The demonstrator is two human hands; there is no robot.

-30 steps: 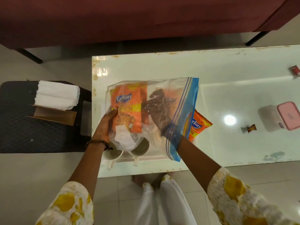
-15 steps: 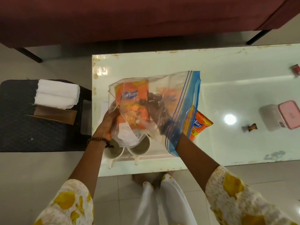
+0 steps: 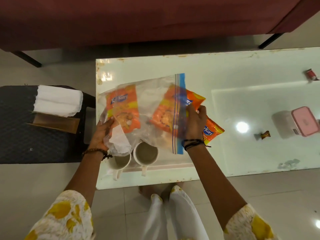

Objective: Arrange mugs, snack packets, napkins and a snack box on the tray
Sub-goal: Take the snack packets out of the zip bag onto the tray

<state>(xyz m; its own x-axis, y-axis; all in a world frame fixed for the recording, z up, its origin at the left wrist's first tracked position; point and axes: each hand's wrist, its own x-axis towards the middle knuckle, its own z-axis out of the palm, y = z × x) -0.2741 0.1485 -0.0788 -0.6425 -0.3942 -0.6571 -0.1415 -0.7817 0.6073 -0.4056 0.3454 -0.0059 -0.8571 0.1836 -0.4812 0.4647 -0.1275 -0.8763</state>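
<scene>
My left hand (image 3: 101,134) grips the closed end of a clear zip bag (image 3: 149,94) with a blue seal, held over the table. One orange snack packet (image 3: 123,108) is inside it at the left. My right hand (image 3: 194,123) pinches a second orange packet (image 3: 195,98) that sticks halfway out of the bag's mouth. A third packet (image 3: 213,131) lies on the table under that hand. Two white mugs (image 3: 146,154) (image 3: 119,161) stand on a clear tray (image 3: 173,166) at the near edge. White napkins (image 3: 58,100) are stacked at the left. A pink-lidded snack box (image 3: 301,121) sits far right.
The napkins rest on a brown box (image 3: 55,122) on a black stool (image 3: 26,135) left of the glass table (image 3: 242,80). A wrapped candy (image 3: 265,135) and a small red item (image 3: 310,73) lie on the right side. A maroon sofa (image 3: 138,19) runs behind.
My right hand has come out of the bag towards the right, drawing an orange packet through the mouth. The bag has dropped lower and spread out flatter.
</scene>
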